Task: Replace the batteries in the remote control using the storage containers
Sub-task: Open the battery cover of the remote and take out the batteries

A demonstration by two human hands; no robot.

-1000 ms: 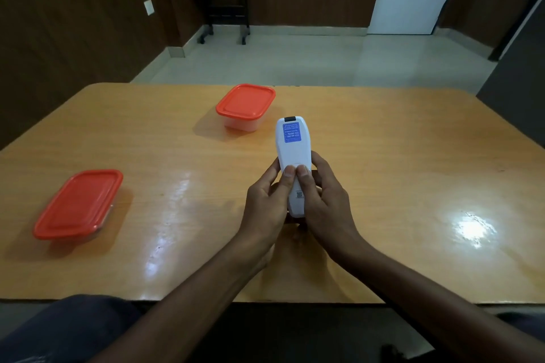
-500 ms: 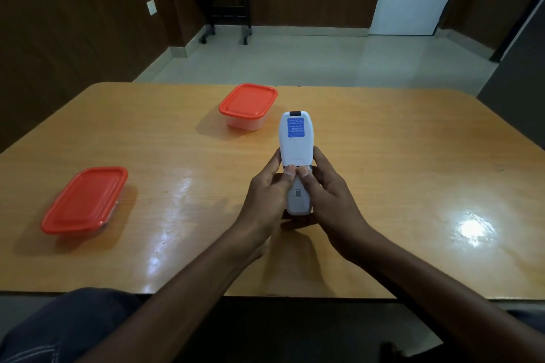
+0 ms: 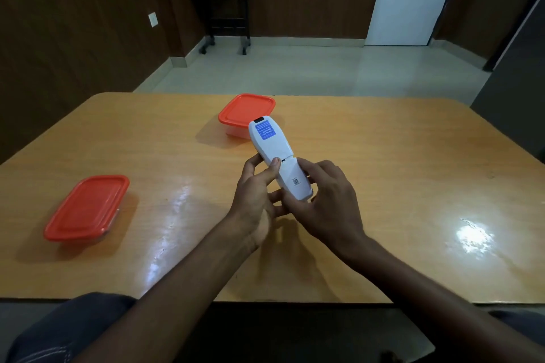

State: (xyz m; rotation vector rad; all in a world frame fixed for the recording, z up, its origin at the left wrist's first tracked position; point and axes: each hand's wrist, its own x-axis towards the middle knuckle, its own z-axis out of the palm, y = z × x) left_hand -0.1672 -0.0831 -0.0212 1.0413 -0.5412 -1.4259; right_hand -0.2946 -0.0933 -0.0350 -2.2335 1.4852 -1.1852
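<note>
Since half a second ago the white remote control (image 3: 278, 156) has swung from pointing straight away to leaning up and to the left, its back side up, and the right thumb has come off the seam where it had pressed beside the left one. The remote sits above the table (image 3: 383, 186), between the two hands: the left hand (image 3: 255, 197) wraps its near-left side with the thumb tip on the seam of the battery cover (image 3: 295, 181), and the right hand (image 3: 327, 203) cups the lower end from the right and beneath. It is a smooth, long plastic body with a blue label near its far end. Just beyond its tip stands the far container (image 3: 246, 113); well left of the left hand lies the near container (image 3: 87, 208). Both are clear rectangular tubs with rounded orange lids. The tabletop is glossy orange wood.
</note>
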